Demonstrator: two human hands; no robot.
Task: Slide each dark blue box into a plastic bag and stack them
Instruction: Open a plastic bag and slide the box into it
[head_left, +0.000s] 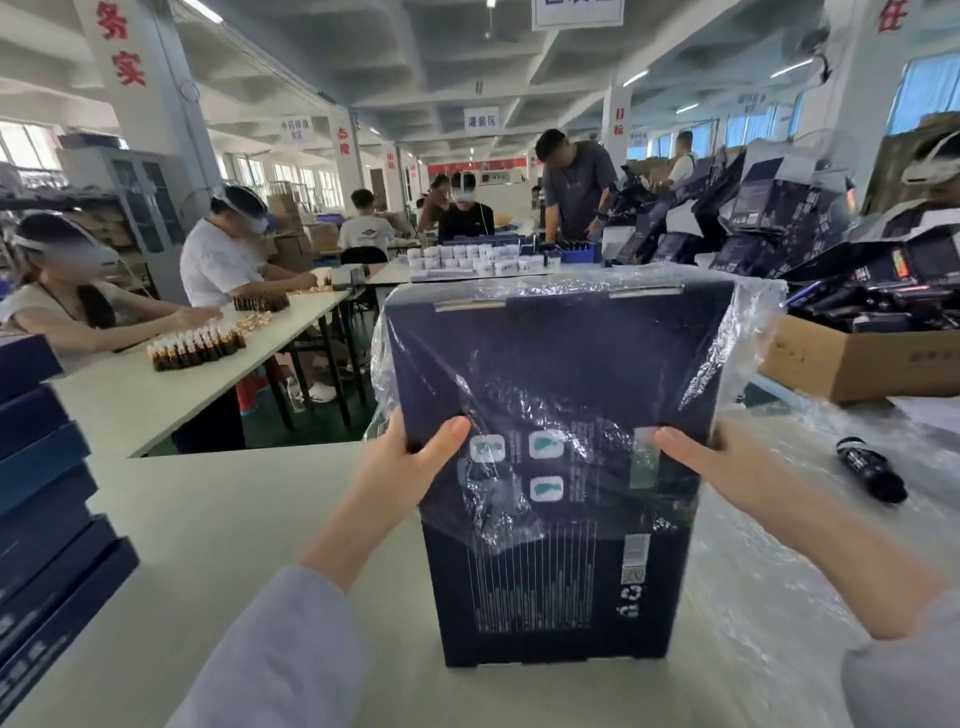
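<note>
Grips the upright dark blue box (545, 597) by its sides with left hand (400, 467) and right hand (727, 467), through the plastic bag (753, 322) (covering only its upper part)

Dark blue box (556, 415) half-sleeved in a plastic bag (748, 332)

At frame centre it stands on the table (208, 519); left hand (400, 467) and right hand (727, 467) grip its sides. Stacked boxes (41, 493) at left edge.
</note>
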